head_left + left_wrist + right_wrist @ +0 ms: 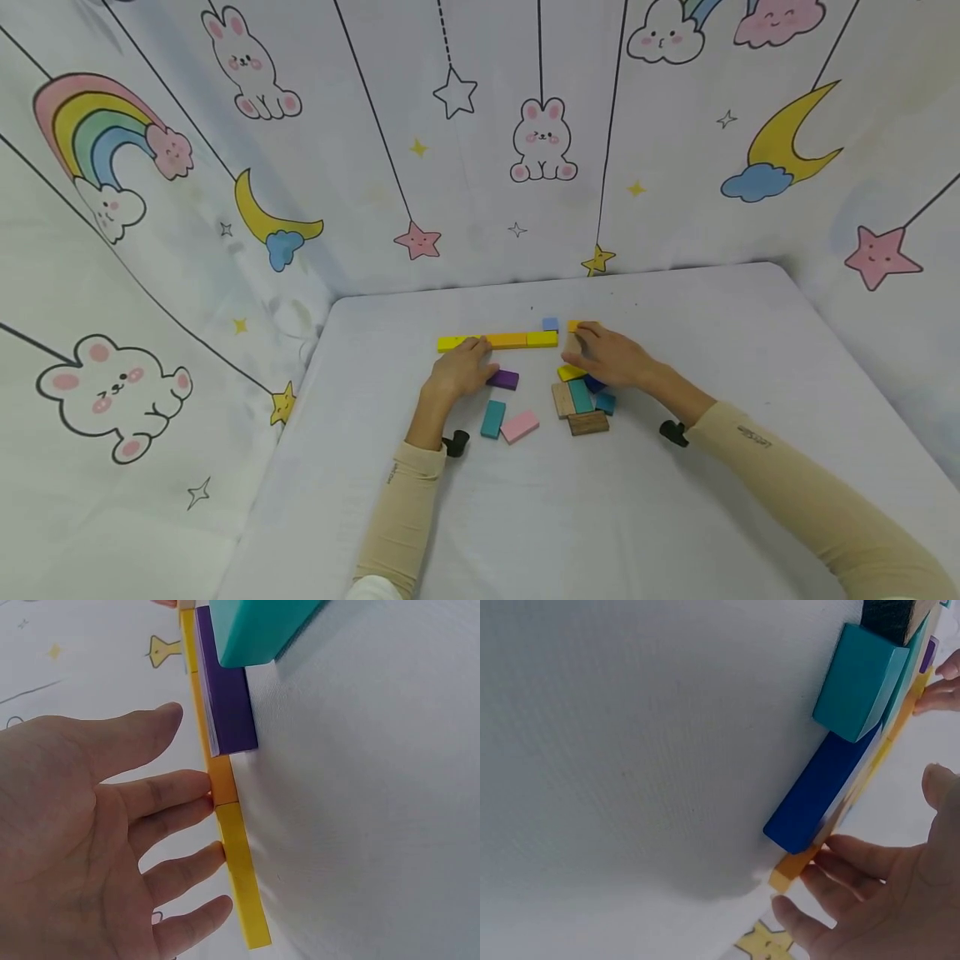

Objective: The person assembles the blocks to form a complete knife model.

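Observation:
In the head view, a row of blocks runs left to right: a yellow block [450, 342], an orange block [507, 341] and another yellow block [542, 339]. My left hand [459, 371] touches the row with extended fingertips, its thumb apart and close to a purple block [504, 380]. At the row's right end, my right hand [611, 357] reaches over a loose group of blocks. Its fingertips touch an orange block [791, 868], and its thumb stands away from the fingers. A beige block [572, 343] shows partly beside that hand.
A light blue block [551, 323] sits behind the row. Nearer me lie a teal block [492, 419] and a pink block [521, 427]. Below the right hand are a dark brown wooden block [588, 423], a dark blue block [821, 795] and several others. Printed cloth [480, 200] hangs behind the table.

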Action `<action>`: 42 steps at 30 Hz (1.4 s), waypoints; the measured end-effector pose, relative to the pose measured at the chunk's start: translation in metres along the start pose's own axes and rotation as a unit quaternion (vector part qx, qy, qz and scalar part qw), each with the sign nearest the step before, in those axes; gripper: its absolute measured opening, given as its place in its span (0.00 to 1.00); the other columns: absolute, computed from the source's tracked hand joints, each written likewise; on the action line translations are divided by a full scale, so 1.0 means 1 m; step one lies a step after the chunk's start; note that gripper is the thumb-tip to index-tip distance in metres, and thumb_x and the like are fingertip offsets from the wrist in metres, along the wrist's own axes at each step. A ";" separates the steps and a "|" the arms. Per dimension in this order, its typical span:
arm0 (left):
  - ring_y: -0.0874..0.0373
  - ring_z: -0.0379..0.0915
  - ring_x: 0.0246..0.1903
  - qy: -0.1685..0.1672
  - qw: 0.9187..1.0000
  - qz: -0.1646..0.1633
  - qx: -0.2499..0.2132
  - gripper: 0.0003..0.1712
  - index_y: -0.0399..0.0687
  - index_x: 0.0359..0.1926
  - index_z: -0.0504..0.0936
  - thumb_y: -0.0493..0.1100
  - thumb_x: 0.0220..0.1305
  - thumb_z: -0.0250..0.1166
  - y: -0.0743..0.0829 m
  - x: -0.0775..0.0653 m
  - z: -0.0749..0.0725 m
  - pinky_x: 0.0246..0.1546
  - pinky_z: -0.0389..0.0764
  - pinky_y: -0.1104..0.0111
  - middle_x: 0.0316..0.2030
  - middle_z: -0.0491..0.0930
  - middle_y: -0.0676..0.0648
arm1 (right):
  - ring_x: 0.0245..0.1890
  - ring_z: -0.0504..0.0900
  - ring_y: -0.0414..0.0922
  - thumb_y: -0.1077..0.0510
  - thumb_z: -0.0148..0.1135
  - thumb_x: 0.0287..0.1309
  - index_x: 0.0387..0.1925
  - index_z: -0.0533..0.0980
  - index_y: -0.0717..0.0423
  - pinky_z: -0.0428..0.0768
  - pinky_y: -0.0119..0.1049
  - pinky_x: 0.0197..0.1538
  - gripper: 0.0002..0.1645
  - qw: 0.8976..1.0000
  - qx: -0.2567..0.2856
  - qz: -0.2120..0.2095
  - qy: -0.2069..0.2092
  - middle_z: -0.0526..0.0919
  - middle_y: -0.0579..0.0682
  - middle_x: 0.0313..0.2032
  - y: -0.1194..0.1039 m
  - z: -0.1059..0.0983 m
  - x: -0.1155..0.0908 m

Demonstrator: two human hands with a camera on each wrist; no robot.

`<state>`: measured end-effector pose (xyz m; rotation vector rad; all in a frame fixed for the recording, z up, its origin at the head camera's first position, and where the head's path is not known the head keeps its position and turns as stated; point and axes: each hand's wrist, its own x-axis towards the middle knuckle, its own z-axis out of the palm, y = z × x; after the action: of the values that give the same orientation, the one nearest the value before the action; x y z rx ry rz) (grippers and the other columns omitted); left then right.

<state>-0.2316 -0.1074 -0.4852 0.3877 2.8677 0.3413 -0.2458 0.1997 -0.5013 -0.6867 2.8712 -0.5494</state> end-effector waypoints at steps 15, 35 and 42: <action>0.49 0.59 0.77 -0.002 1.000 0.006 -0.005 0.33 0.48 0.76 0.69 0.56 0.79 0.57 0.000 -0.001 -0.001 0.74 0.67 0.51 0.79 0.61 0.45 | 0.74 0.65 0.66 0.36 0.47 0.80 0.75 0.62 0.71 0.65 0.63 0.74 0.45 1.000 -0.010 -0.009 -0.008 0.62 0.69 0.76 -0.002 0.002 0.002; 0.49 0.59 0.77 -0.004 1.000 0.000 -0.003 0.34 0.48 0.78 0.67 0.56 0.79 0.57 -0.001 0.001 -0.002 0.74 0.67 0.51 0.79 0.61 0.45 | 0.73 0.67 0.65 0.35 0.49 0.79 0.75 0.63 0.69 0.67 0.61 0.74 0.45 1.000 0.000 -0.016 0.001 0.63 0.66 0.76 -0.008 0.009 -0.002; 0.50 0.56 0.78 -0.013 1.000 0.002 -0.008 0.33 0.49 0.78 0.67 0.56 0.79 0.57 -0.003 0.002 -0.001 0.76 0.64 0.52 0.80 0.59 0.47 | 0.73 0.67 0.64 0.35 0.48 0.79 0.75 0.63 0.68 0.68 0.61 0.74 0.45 1.000 -0.001 -0.012 -0.007 0.62 0.66 0.76 -0.010 0.009 -0.003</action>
<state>-0.2341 -0.1101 -0.4859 0.3934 2.8369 0.3567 -0.2369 0.1899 -0.5059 -0.7228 2.8549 -0.5441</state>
